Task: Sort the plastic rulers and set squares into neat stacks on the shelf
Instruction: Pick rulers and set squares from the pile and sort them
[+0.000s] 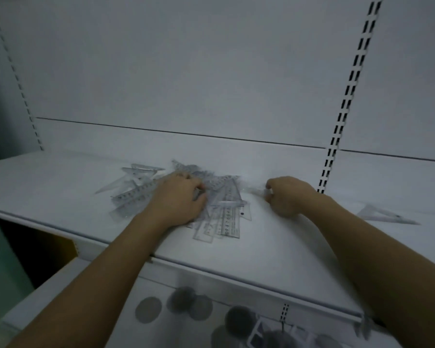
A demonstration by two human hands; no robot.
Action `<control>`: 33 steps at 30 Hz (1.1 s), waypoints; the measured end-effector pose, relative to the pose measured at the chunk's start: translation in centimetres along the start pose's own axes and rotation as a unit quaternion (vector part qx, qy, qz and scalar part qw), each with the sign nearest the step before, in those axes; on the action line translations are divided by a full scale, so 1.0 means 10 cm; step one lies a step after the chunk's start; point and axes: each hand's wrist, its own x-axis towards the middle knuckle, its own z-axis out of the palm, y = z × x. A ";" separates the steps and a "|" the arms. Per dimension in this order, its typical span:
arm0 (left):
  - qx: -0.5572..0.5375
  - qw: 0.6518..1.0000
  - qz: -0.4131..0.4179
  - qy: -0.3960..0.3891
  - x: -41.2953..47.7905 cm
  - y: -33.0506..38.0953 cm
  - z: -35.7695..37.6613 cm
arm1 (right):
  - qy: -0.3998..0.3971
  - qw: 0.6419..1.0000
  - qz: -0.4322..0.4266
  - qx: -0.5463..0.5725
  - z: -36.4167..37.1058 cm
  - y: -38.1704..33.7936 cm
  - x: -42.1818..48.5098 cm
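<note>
Rulers and set squares of clear plastic lie in a loose pile (pixel 219 209) on a white shelf (pixel 60 187), near the middle of its width and closer to the back panel (pixel 186 71) than to the front edge. The pieces overlap at all angles. Several rulers with printed scales fan out toward the front edge, and a few triangles stick out toward the back on the left side.

The left hand (pixel 178 197) rests on top of the pile, palm down. Its grip is closed: the fingers curl into the pieces and the thumb is drawn in toward them. Blur hides which piece it has hold of.

The right hand (pixel 284 197) is just to the right of the pile, its heel low over the bare shelf. Its grip is also closed, with thumb and forefinger pinching the end of a clear plastic piece (pixel 255 189) that points toward the pile. The piece is too faint to tell whether it is a ruler or a set square.

A lone set square (pixel 384 214) lies flat on the shelf well apart from the pile, to the far right beyond the right forearm.

A slotted upright (pixel 347 96) runs up the back panel behind the right hand. On the lower shelf (pixel 126 330) sit blurred dark round things (pixel 186 302).
</note>
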 end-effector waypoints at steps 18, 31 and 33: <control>-0.192 0.978 -0.074 -0.011 -0.17 -0.04 -0.12 | 0.054 0.985 0.031 0.164 -0.09 0.11 -0.03; -0.272 0.962 -0.013 -0.019 0.12 0.36 -0.38 | 0.044 0.925 0.066 0.371 -0.40 0.48 -0.21; -0.294 0.955 -0.004 -0.029 0.17 0.50 -0.41 | 0.040 0.918 0.062 0.390 -0.48 0.59 -0.30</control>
